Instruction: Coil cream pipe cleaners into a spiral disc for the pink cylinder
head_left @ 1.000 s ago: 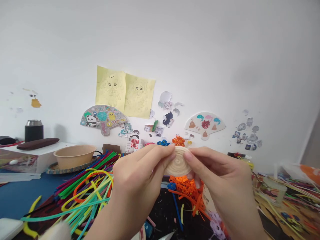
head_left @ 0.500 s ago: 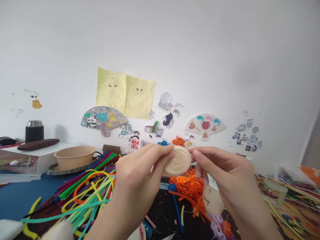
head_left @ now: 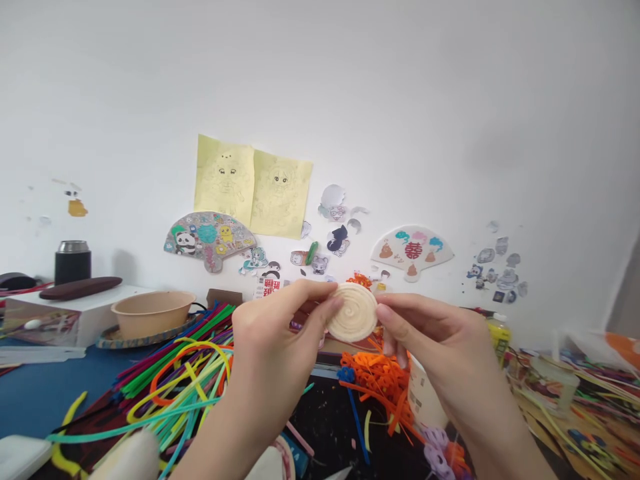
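White wall (head_left: 400,100) w/ yellow drawing sheets (head_left: 254,190) & two fan-shaped plaques (head_left: 210,235); cluttered worktop (head_left: 37,393) below. On my head-cam feed the L hand (head_left: 275,347) pinches the cream spiral-coiled disc (head_left: 353,315) at its left edge, thumb + index closed tight. R hand (head_left: 435,347): thumb & index narrow at the disc's right edge, can't tell if they grip. Disc's up off the worktop, btwn both hands. Chenille stems (head_left: 175,390) & tan bowl (head_left: 150,315) sit left.
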`<state>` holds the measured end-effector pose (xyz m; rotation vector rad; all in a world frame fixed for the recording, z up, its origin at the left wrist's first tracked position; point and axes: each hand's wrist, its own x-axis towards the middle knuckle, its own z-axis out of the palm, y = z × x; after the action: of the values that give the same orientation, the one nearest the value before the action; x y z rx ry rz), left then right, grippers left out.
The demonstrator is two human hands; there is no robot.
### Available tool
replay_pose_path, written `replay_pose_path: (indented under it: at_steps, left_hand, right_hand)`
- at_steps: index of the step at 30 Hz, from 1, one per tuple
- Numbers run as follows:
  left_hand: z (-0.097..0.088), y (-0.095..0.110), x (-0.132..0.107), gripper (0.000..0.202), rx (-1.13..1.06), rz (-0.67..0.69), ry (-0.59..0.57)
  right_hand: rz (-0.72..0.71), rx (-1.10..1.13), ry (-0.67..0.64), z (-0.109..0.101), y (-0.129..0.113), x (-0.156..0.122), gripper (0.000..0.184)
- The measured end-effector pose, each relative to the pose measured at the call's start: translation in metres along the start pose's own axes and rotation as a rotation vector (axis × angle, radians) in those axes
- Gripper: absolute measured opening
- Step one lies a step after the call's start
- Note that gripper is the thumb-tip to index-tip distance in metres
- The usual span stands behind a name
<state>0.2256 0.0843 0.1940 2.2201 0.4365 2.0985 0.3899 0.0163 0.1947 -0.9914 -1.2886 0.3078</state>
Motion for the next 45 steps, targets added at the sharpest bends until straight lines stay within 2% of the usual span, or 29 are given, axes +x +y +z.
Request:
replay_pose_path:
  at_steps: [6,13,16,23,40,45]
  left_hand:
    - [0.001,-0.001,0.001,0.009,0.037,0.045,0.013]
    - [0.003,0.002,-0.003,0.006,0.065,0.235,0.009]
    - [0.006,0.005,-0.004,0.007,0.103,0.275,0.005]
    - [0.006,0.008,-0.004,0.007,0.103,0.287,0.029]
    - [0.004,0.012,-0.003,0.007,0.148,0.27,0.022]
    - [0.004,0.013,-0.004,0.014,0.158,0.258,0.015]
  right_hand:
    - [0.03,0.011,0.062,0.01,-0.004,-0.003,0.013]
    - [-0.017,0.008,-0.005,0.012,0.0,-0.001,0.013]
    - [-0.056,0.006,0.005,0.013,-0.001,-0.001,0.011]
    - [-0.142,-0.054,0.051,0.013,-0.003,-0.003,0.011]
    - [-0.173,-0.158,0.12,0.013,-0.004,-0.006,0.009]
    - [-0.181,-0.155,0.118,0.014,-0.005,-0.004,0.009]
